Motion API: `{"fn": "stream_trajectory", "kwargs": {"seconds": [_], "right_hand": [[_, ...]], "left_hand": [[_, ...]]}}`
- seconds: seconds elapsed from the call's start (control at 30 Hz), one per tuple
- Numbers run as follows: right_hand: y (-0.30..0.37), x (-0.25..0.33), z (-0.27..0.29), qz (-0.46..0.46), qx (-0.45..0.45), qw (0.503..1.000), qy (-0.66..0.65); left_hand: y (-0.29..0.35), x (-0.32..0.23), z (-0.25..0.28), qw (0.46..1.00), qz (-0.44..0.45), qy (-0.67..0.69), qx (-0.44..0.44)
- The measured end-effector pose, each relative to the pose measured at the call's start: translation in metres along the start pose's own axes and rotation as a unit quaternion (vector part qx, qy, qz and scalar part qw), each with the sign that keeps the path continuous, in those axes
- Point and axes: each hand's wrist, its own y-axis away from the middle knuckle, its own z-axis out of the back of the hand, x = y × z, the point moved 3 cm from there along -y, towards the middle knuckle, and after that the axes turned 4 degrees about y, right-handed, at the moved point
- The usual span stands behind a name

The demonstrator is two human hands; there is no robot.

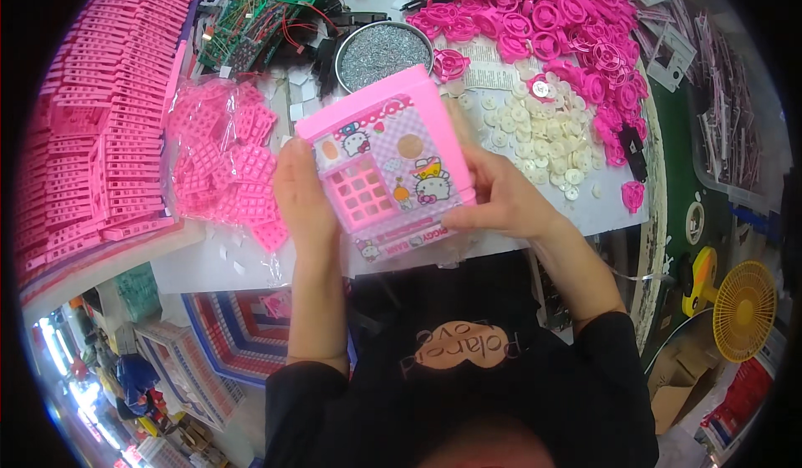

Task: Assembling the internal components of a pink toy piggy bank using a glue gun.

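Above the near edge of the table I hold a pink plastic money-box front panel [439, 138], tilted, its printed cartoon face turned up. A grid of square key holes fills its lower left part, and a round hole lies at upper right. My left hand [305, 188] grips its left side. My right hand [505, 196] is closed round the right edge, thumb on the lower right corner; some of its fingers are hidden behind the panel. Just beyond its top edge stands a round metal tin [384, 50] of small silvery screws. Pink keypad pieces [221, 150] lie in a clear bag beside my left hand.
Stacked pink panels [100, 117] rise at the left. Circuit boards with wires [259, 17] lie at the back. Pink ring-shaped parts [543, 8] and white discs [547, 129] are heaped on the right of the table [217, 263]. A yellow fan [743, 309] stands at the lower right.
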Motion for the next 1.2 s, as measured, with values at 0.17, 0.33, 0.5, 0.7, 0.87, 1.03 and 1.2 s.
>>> {"fn": "stream_trajectory", "kwargs": {"seconds": [0.17,0.33,0.5,0.7,0.87,1.03,1.2], "right_hand": [[0.005,-0.007,0.006,0.039,-0.033,0.997,-0.06],[0.005,-0.005,0.004,0.078,-0.089,0.992,-0.047],[-0.004,-0.016,-0.005,0.072,-0.086,0.986,-0.12],[-0.002,-0.011,-0.01,0.094,-0.105,0.984,-0.108],[0.0,-0.011,-0.011,0.137,-0.115,0.981,-0.08],[-0.003,-0.012,-0.016,0.134,-0.111,0.98,-0.099],[0.0,-0.015,-0.008,0.113,-0.091,0.986,-0.083]], "left_hand": [[-0.002,-0.006,-0.013,0.998,-0.039,0.014,0.036],[0.014,0.001,-0.003,0.991,-0.037,-0.116,0.049],[0.033,0.011,0.005,0.995,-0.049,-0.085,0.028],[0.029,0.01,0.004,0.966,-0.175,-0.18,0.061],[0.04,0.005,0.003,0.985,-0.026,-0.154,0.077],[0.048,0.012,0.014,0.987,-0.072,-0.119,0.084],[0.016,0.008,0.019,0.985,-0.01,-0.106,0.134]]}}
